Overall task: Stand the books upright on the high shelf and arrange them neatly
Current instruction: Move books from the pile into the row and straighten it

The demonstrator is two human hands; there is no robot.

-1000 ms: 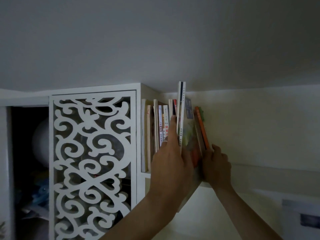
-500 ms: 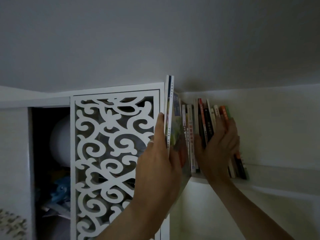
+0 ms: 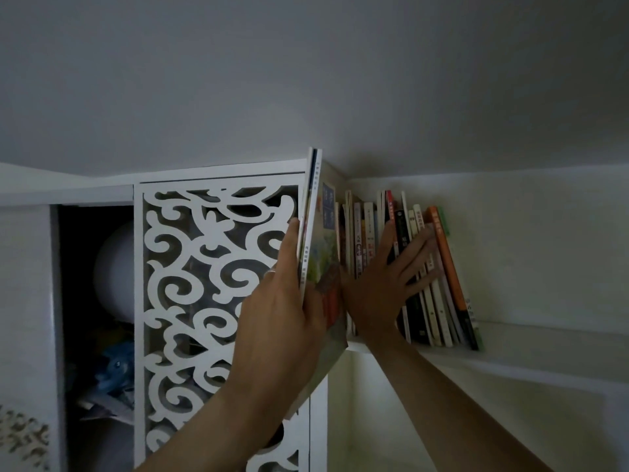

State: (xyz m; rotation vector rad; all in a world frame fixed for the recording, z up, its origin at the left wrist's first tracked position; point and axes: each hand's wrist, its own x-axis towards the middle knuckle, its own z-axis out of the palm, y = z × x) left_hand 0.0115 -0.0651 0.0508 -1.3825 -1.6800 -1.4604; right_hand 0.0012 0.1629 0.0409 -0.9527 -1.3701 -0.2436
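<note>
Just left of the gap, the left hand (image 3: 282, 321) is gripping two or three tall thin books (image 3: 311, 219), long axis upright, fingers curled round their lower part. Immediately to its right, the right hand (image 3: 384, 284) is pressing flat, fingers spread, against the shelved row (image 3: 422, 267) (leaning rightward on the high shelf (image 3: 531, 342)). The held books are probably going into the gap between the hands, the left hand being nearer.

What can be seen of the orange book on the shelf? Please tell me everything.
The orange book is a thin paperback, its spine orange above and dark at the foot. It stands near the right end of the row on the white shelf, its top tilted left, with a green book behind. The right hand's spread fingertips press beside it.
</note>
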